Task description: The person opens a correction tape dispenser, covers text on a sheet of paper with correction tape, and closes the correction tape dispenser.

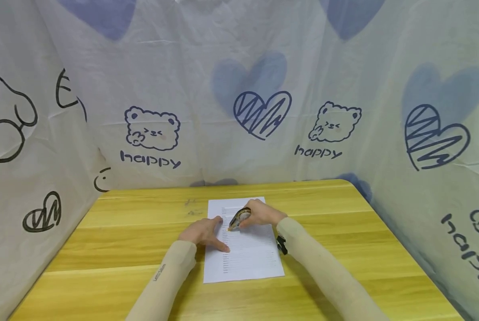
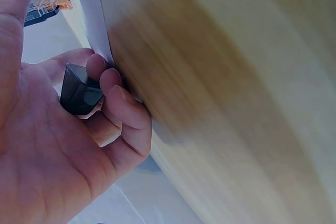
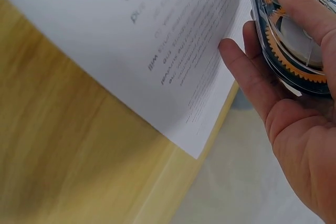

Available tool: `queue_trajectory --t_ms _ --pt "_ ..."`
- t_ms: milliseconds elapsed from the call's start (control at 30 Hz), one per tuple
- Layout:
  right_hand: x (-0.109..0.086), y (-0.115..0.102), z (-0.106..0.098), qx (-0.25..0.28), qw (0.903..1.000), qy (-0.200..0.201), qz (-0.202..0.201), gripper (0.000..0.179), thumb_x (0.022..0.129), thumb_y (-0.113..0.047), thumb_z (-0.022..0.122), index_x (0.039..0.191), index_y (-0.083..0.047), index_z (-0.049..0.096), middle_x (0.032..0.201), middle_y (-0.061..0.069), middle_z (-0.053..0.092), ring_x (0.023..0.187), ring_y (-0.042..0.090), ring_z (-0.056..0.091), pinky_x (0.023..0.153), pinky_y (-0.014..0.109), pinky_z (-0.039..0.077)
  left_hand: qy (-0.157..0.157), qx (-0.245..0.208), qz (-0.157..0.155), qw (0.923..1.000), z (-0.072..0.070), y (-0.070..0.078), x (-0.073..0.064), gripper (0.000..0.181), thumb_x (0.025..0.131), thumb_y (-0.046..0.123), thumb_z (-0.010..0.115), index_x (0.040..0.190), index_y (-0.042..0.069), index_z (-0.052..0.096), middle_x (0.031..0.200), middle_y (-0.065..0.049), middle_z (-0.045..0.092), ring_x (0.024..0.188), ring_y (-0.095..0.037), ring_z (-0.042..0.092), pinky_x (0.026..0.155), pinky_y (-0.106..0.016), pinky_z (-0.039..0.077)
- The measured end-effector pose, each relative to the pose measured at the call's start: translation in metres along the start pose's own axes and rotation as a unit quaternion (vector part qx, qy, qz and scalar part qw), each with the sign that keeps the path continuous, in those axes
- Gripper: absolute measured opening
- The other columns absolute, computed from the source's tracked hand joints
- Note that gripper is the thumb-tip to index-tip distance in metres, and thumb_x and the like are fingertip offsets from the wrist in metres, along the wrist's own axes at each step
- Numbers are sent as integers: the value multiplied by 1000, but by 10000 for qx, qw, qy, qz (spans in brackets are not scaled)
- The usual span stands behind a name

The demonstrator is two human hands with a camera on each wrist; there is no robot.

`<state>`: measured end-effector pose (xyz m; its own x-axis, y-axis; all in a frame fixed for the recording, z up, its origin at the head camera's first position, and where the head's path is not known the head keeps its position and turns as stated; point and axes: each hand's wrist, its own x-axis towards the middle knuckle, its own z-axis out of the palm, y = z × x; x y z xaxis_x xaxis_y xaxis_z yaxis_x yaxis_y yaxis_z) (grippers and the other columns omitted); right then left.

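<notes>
1. A printed sheet of paper (image 1: 251, 263) lies flat on a wood-patterned worktop (image 1: 123, 240). The left hand (image 1: 202, 232) rests at its left side, thumb and forefinger spread over the page. Should that light hold slacken, the sheet could slide or turn under a sideways pull.

2. The right hand (image 1: 261, 214) grips a clear-cased correction tape (image 1: 238, 218), tilted so its orange tip (image 1: 229, 229) meets the page, or nearly so, beside the column of print. Too steep a tilt or uneven pressure could lift, wrinkle or snap the tape.

3. The tip sits between the left thumb and forefinger, close to both. A stroke that strays could run into a finger or cover neighbouring print.

4. In the left wrist view, the other left-hand fingers curl around a small black piece (image 2: 81, 93), probably a cap. Holding it leaves fewer fingers for steadying the page, and it could drop if they loosen.

5. A black device (image 1: 281, 245) at the right wrist hangs just beside the sheet's right edge; lowering the forearm could snag it.
</notes>
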<state>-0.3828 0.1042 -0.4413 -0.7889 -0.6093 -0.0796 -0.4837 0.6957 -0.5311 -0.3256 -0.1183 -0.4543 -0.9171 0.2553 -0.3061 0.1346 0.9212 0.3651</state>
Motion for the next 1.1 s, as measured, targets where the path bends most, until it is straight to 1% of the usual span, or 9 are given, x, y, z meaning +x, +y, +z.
queue_trajectory --t_ms 100,233,467,667,833,1100 --pt "2 1 -1 0 10000 -16 21 21 78 -26 84 88 -12 74 75 -4 69 64 7 56 62 22 50 4 13 -3 10000 -1 -1 0 112 59 61 87 150 17 38 147 -16 49 133 -36 48 109 -53 40" --pt "0 2 0 31 10000 -38 29 20 79 -26 83 90 -12 74 77 -5 69 65 7 57 63 22 50 9 -8 1 10000 1 -2 1 112 58 60 87 150 16 38 146 -16 50 132 -35 49 108 -53 41" --pt "-1 5 -2 56 10000 -38 -18 19 79 -26 83 91 -13 75 75 -7 69 63 6 53 61 23 48 39 -4 37 10000 1 -2 1 111 58 59 88 149 16 40 144 -16 52 130 -35 51 107 -53 42" --pt "-2 7 -2 -53 9999 -58 73 20 80 -29 83 90 -14 75 76 -6 68 64 6 51 62 22 47 22 -23 22 10000 1 -3 0 111 58 59 88 149 17 40 145 -16 51 132 -35 50 108 -53 41" --pt "-4 6 -4 1 9999 -110 115 18 80 -27 82 88 -13 75 76 -5 69 63 7 51 62 23 47 8 -11 25 10000 1 -3 0 111 59 60 87 149 17 39 146 -16 50 132 -35 49 109 -53 41" --pt "-6 6 -4 15 9994 -80 325 19 79 -28 83 88 -13 75 75 -6 69 64 8 56 62 23 50 -29 -24 -69 10000 0 -3 -1 112 59 60 87 151 18 37 148 -15 48 135 -35 46 110 -53 39"
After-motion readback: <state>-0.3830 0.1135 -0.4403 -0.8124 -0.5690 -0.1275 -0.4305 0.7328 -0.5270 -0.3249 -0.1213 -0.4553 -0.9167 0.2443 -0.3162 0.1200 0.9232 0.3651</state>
